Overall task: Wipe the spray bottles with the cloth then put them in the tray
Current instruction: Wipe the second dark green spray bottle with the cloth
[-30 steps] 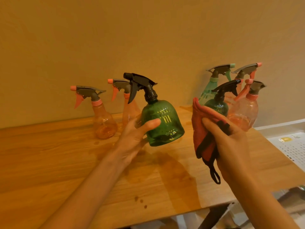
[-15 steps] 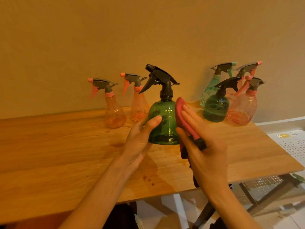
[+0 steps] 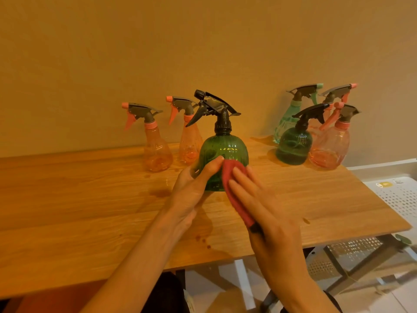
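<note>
My left hand (image 3: 191,188) grips a green spray bottle (image 3: 222,150) with a black trigger head, holding it upright just above the wooden table (image 3: 90,211). With straight fingers, my right hand (image 3: 266,213) presses a red cloth (image 3: 234,188) against the bottle's lower right side. The cloth's lower end is hidden under my palm. A white perforated tray (image 3: 399,195) lies at the far right, beyond the table's edge.
Two orange spray bottles (image 3: 155,145) (image 3: 188,136) stand behind the held one by the wall. At the back right stand a dark green bottle (image 3: 295,143), a teal one (image 3: 291,118) and two pink-orange ones (image 3: 331,145). Small wet spots mark the table.
The cloth and my right hand have slid down and across the bottle's front. The bottle has turned slightly and now stands more upright in my left hand.
</note>
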The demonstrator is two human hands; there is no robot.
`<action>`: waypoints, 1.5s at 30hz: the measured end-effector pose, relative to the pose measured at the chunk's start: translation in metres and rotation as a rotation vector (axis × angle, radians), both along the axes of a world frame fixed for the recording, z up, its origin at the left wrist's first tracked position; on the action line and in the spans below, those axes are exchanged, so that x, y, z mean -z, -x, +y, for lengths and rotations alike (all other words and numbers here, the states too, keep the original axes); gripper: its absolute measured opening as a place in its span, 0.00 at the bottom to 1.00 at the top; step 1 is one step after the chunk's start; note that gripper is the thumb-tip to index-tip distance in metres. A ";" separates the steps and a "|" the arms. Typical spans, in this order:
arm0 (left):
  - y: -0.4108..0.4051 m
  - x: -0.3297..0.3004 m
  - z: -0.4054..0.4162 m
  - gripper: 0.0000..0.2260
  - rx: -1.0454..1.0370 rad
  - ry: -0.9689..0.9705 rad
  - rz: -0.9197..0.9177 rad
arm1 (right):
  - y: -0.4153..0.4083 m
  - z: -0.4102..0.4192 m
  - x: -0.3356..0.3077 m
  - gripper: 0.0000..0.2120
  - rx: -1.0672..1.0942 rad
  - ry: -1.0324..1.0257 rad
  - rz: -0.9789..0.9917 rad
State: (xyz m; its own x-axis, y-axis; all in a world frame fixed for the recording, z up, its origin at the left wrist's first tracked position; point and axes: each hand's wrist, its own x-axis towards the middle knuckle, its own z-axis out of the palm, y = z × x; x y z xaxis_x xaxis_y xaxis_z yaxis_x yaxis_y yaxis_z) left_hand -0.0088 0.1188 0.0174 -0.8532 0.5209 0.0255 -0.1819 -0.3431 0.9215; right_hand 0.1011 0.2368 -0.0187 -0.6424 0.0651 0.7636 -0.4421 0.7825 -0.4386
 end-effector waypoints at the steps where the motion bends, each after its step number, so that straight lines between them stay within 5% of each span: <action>1: 0.000 0.002 0.000 0.14 -0.006 -0.001 0.005 | -0.003 -0.001 0.003 0.22 -0.002 -0.044 0.001; 8: -0.005 0.000 0.001 0.27 -0.063 0.003 0.002 | 0.011 0.003 -0.020 0.27 0.031 0.018 0.003; 12: -0.003 -0.003 -0.002 0.18 -0.069 -0.032 -0.015 | 0.018 0.002 -0.029 0.24 0.030 0.062 -0.007; 16: -0.001 -0.007 -0.006 0.31 -0.088 -0.034 -0.013 | 0.002 -0.006 -0.012 0.21 0.005 0.007 -0.026; 23: -0.010 -0.002 -0.007 0.08 -0.035 0.006 0.036 | 0.012 0.001 -0.028 0.24 0.019 0.071 0.025; 33: -0.006 -0.002 -0.006 0.14 -0.081 0.014 0.063 | -0.004 -0.006 0.001 0.24 0.000 0.013 0.029; 38: -0.004 0.001 -0.010 0.28 -0.046 0.027 0.118 | 0.020 0.011 -0.047 0.20 -0.070 0.183 0.022; 45: -0.003 0.002 -0.012 0.30 -0.092 0.041 0.183 | 0.029 0.026 -0.074 0.16 -0.078 0.138 -0.086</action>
State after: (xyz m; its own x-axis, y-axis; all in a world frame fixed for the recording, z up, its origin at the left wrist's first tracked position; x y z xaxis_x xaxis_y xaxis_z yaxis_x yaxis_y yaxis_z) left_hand -0.0062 0.1064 0.0156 -0.8806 0.4445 0.1644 0.0199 -0.3120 0.9499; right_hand 0.0719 0.2629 0.0550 -0.7118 0.1128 0.6932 -0.4553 0.6774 -0.5778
